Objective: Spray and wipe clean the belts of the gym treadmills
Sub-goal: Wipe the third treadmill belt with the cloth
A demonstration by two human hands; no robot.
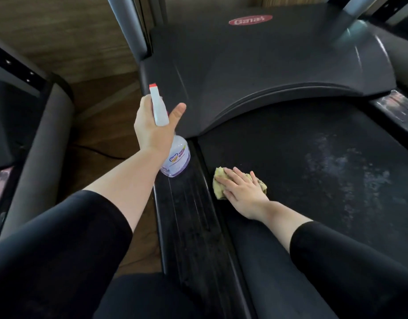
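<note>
The left hand [152,127] is raised, arm outstretched in a pushed-up black sleeve, fingers [143,107] curled in a grip, thumb extended. The right hand [243,189] lies palm down, fingers [228,180] spread flat, forearm bare below its black sleeve.

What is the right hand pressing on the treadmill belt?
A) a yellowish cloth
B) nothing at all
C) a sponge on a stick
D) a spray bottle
A: the right hand lies flat on a crumpled yellowish cloth on the belt, while the left hand holds the spray bottle.
</note>
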